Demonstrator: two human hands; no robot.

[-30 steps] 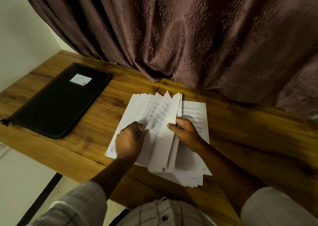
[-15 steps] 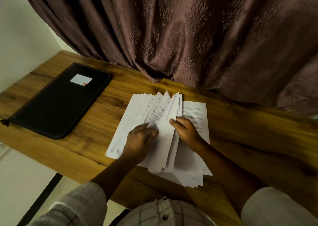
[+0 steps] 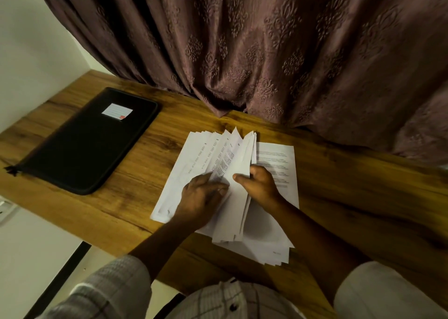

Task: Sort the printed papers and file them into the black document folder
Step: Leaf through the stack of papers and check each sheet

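Observation:
A fanned pile of printed papers (image 3: pixel 208 153) lies on the wooden desk (image 3: pixel 351 197) in front of me. My left hand (image 3: pixel 201 197) rests on the left sheets, its fingertips tucked under a raised page. My right hand (image 3: pixel 259 185) pinches the upright middle sheets (image 3: pixel 240 163), thumb on their front and fingers behind. One flat printed sheet (image 3: pixel 278 158) shows to the right of them. The black document folder (image 3: pixel 87 144) lies zipped shut at the left of the desk, with a white label (image 3: pixel 117 111) on its cover, well apart from both hands.
A brown patterned curtain (image 3: pixel 266 51) hangs along the back of the desk and touches its far edge. A white wall (image 3: pixel 29 51) stands at the left. The desk's near edge runs just below the paper pile.
My left hand has slid right across the fanned sheets, toward the raised pages held by my right hand. The folder has not moved.

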